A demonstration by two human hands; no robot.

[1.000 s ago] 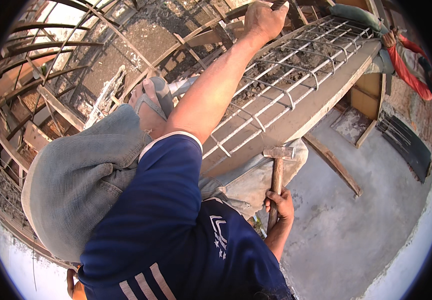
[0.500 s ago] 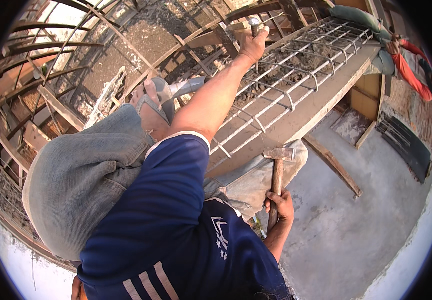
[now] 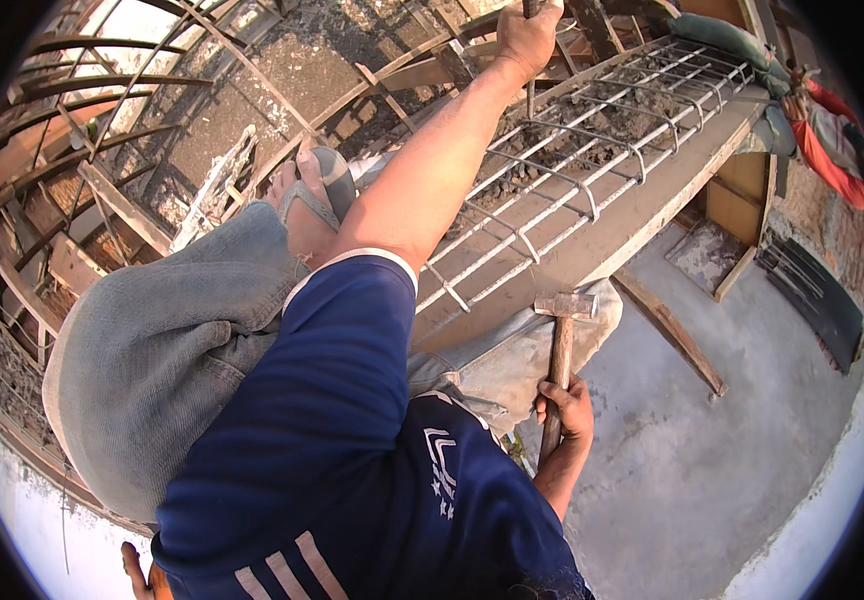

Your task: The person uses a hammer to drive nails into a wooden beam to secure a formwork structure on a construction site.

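My left arm reaches out over a long concrete beam (image 3: 592,240) with a cage of steel bars (image 3: 584,180) along it. At its end my left hand (image 3: 527,40) grips an upright metal chisel (image 3: 530,98) above the far side of the cage. The chisel's top runs out of the picture. Close to my body, my right hand (image 3: 567,408) is wrapped round the wooden handle of a hammer (image 3: 560,350). The hammer's steel head points up, in front of my right trouser leg. Head and chisel are well apart.
My sandalled foot (image 3: 314,200) rests left of the beam, near wooden formwork and bent bars (image 3: 117,80). Loose rubble (image 3: 542,150) lies inside the cage. At the far right another person in red (image 3: 827,160) is partly visible. A plank (image 3: 667,330) leans over the grey floor (image 3: 692,470).
My left hand has moved up and slightly right with the chisel, whose round top has left the picture. My right hand and the hammer have shifted only slightly.
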